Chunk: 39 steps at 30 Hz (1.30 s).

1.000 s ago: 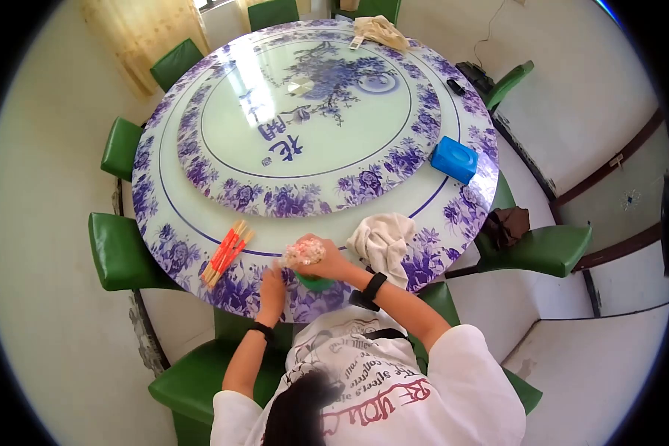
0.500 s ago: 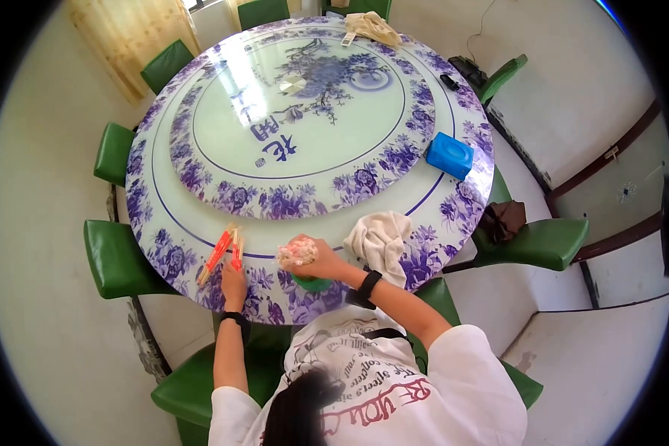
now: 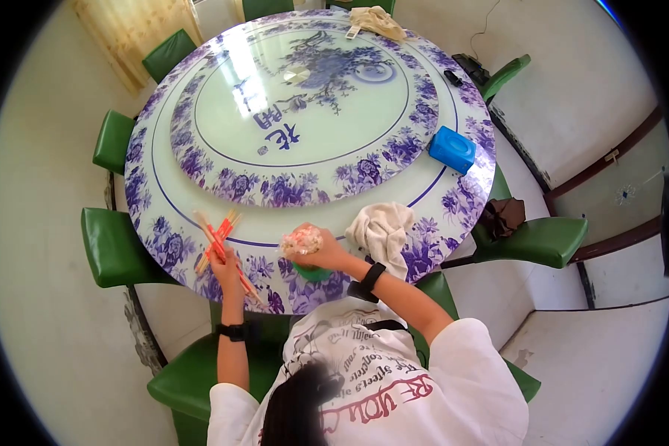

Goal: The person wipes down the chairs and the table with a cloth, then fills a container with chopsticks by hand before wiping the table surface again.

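While L hand (image 3: pixel 227 267) grips red-banded sticks (image 3: pixel 213 236), R hand (image 3: pixel 329 253) clasps pink-white item (image 3: pixel 301 241); sticks prob. light, stiff; best hold mid-length, per L fingers.

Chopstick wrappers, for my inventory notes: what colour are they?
The wrappers are red-orange, best seen in the head view.

Before you stands the round table (image 3: pixel 275 232), with the turntable (image 3: pixel 297 167) on it. Along your near edge, left to right, are the chopsticks (image 3: pixel 215 238) at your left hand (image 3: pixel 226 269), the container (image 3: pixel 314 273) at your right hand (image 3: pixel 325 255), then the cloth (image 3: pixel 381 227). Beyond the cloth, farther right, sits the tissue box (image 3: pixel 452 150). To your right, a bag (image 3: pixel 504 217) rests on a chair (image 3: pixel 543 241).
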Tool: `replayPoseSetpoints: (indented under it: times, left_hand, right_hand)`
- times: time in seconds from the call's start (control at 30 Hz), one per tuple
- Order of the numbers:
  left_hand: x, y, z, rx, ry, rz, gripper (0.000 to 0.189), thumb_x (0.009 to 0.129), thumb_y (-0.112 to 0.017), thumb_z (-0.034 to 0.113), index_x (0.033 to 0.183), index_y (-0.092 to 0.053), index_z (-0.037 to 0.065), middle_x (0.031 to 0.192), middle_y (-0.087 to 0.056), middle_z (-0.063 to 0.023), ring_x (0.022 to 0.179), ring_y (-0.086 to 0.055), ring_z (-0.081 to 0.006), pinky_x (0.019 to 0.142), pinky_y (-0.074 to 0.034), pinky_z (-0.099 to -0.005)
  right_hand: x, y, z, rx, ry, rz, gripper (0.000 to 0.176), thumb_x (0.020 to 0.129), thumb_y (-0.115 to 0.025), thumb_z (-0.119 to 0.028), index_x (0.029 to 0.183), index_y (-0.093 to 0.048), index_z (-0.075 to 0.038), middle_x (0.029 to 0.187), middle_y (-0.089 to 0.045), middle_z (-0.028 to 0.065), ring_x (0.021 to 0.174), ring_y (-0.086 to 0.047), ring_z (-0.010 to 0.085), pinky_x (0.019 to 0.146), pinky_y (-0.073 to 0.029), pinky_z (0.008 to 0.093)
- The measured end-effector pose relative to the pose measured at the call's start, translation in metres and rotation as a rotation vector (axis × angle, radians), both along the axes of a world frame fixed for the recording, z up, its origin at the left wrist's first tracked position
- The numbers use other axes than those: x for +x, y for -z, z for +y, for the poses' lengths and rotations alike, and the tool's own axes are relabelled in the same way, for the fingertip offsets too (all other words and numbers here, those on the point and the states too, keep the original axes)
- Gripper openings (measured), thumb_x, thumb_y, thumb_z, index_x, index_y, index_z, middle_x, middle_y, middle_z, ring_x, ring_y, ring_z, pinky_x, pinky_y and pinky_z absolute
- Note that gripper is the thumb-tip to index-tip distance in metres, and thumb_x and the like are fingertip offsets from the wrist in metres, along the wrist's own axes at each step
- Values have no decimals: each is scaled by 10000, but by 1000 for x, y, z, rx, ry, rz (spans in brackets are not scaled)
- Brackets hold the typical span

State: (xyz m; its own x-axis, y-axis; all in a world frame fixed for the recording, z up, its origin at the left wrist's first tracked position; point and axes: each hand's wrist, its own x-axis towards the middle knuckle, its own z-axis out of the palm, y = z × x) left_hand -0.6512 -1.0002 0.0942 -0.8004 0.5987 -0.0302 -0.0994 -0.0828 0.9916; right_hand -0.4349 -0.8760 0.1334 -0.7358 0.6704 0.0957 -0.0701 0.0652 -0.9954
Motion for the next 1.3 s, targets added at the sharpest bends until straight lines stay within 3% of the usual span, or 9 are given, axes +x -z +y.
replayPoseSetpoints:
  times: [0.03, 0.1, 0.17, 0.27, 0.63, 0.73, 0.93, 1.03, 1.3]
  left_hand:
    - [14, -23, 1, 107, -7, -20, 270, 972, -492, 200, 1168, -477, 14, 603, -439, 25, 471, -377, -57, 454, -323, -203]
    - [38, -57, 2, 350, 25, -111, 115, 969, -466, 150, 893, -475, 63, 555, -382, 22, 447, -326, -65, 445, -298, -217]
    - [47, -65, -3, 657, 207, -146, 220, 950, -462, 116, 743, -390, 104, 576, -381, 11, 467, -346, -74, 454, -317, -226]
    - [86, -90, 8, 659, 90, -72, 327, 970, -461, 179, 685, -311, 123, 565, -341, 5, 455, -334, -83, 437, -303, -231]
    - [131, -36, 37, 588, 106, 216, 427, 929, -563, 398, 719, -366, 82, 702, -472, -44, 605, -446, -113, 560, -380, -253]
    - [137, -39, 43, 552, -5, 531, 404, 946, -518, 414, 760, -418, 70, 786, -446, -56, 666, -454, -133, 617, -409, -284]
    - [137, -9, 43, 322, -96, 596, 518, 915, -483, 550, 857, -501, 36, 1123, -389, -123, 983, -434, -215, 884, -349, -371]
    - [131, -3, 37, 299, -23, 584, 411, 891, -577, 443, 865, -563, 33, 1209, -376, -156, 1100, -399, -265, 949, -330, -395]
    - [124, 5, 35, 291, 101, 578, 407, 942, -529, 369, 1061, -460, -15, 1279, -317, -170, 1100, -378, -251, 975, -299, -407]
  right_hand:
    - [0, -1, 0, 2, 1, -3, 436, 679, -831, -233, 997, -591, -57, 898, -686, 39, 794, -622, 87, 739, -509, 263]
    - [0, 1, -1, -2, -5, 22, 435, 679, -829, -224, 1001, -590, -56, 902, -687, 37, 797, -622, 86, 740, -509, 263]
    - [0, 2, -1, -3, -11, 20, 432, 680, -826, -214, 1005, -589, -57, 901, -686, 34, 798, -620, 84, 741, -509, 262]
    - [2, 2, 0, -34, -30, -14, 421, 683, -818, -196, 1007, -587, -58, 890, -682, 30, 795, -615, 82, 741, -509, 264]
    - [5, 0, 5, 13, -38, -2, 405, 690, -780, -145, 1025, -577, -44, 903, -658, 48, 799, -587, 92, 737, -494, 272]
    - [5, 4, 6, -41, -87, -27, 444, 678, -782, -140, 1051, -559, -51, 954, -634, 26, 863, -575, 93, 783, -481, 265]
    - [8, -3, 4, -28, -88, -53, 459, 693, -779, -181, 1074, -564, -41, 976, -633, 42, 873, -578, 105, 783, -482, 266]
    - [8, -3, 3, -18, -83, -82, 484, 687, -783, -199, 1086, -562, -38, 996, -626, 44, 892, -578, 116, 806, -475, 270]
    - [13, 18, 18, -73, -303, 73, 404, 853, -575, -222, 1197, -515, -18, 1231, -490, 98, 1100, -486, 169, 966, -383, 296]
